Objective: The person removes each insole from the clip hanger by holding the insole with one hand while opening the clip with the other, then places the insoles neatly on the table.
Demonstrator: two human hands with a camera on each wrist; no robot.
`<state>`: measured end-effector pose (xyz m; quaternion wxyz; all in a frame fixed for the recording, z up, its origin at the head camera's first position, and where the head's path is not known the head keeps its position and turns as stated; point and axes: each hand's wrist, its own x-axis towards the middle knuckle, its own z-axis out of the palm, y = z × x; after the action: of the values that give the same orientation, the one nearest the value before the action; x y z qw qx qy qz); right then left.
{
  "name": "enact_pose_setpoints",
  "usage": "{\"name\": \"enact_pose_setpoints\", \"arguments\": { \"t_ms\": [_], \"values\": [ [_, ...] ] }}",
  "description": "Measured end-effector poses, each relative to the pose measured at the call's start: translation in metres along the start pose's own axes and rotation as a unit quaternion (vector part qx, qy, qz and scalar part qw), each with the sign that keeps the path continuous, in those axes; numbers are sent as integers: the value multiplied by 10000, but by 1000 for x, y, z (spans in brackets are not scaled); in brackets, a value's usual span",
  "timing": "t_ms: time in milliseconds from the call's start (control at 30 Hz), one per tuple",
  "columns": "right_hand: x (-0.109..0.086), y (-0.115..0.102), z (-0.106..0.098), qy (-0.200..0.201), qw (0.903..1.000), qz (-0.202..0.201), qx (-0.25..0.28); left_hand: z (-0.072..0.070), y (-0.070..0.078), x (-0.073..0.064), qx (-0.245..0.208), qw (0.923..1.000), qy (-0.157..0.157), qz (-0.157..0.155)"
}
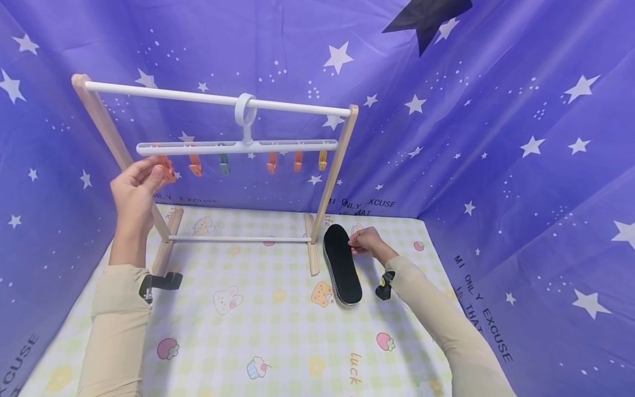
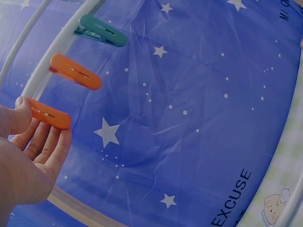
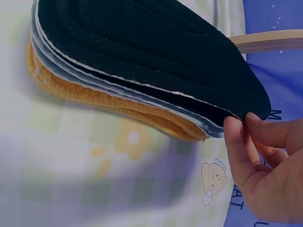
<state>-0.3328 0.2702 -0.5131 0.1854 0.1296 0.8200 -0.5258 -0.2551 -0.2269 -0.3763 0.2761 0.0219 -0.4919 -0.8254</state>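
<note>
My left hand (image 1: 136, 190) pinches the leftmost orange clip (image 2: 49, 115) on a white hanger (image 1: 208, 147), thumb on one side and fingers on the other. Further along the hanger hang another orange clip (image 1: 195, 162), a green clip (image 1: 225, 161), two more orange ones and a yellow clip (image 1: 323, 159). At the right, a stack of insoles lies on the cloth, with a black insole (image 1: 341, 264) on top. My right hand (image 3: 267, 161) pinches the edge of that black insole near one end, lifting it slightly. Beneath it show grey-blue layers (image 3: 94, 78) and a yellow fuzzy insole (image 3: 90, 93).
A wooden stand (image 1: 333, 171) with a white top bar (image 1: 163, 91) carries the hanger by its ring (image 1: 245, 110). Its feet rest on a checked tablecloth (image 1: 278, 342). Purple star-printed curtains (image 1: 496, 165) enclose the back and sides.
</note>
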Motion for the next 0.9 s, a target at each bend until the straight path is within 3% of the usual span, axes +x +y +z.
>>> {"name": "enact_pose_setpoints", "arguments": {
  "t_ms": [900],
  "values": [
    [0, 3, 8, 492, 9986, 75, -172, 3, 0, -2, 28, 9997, -131, 182]
  ]
}}
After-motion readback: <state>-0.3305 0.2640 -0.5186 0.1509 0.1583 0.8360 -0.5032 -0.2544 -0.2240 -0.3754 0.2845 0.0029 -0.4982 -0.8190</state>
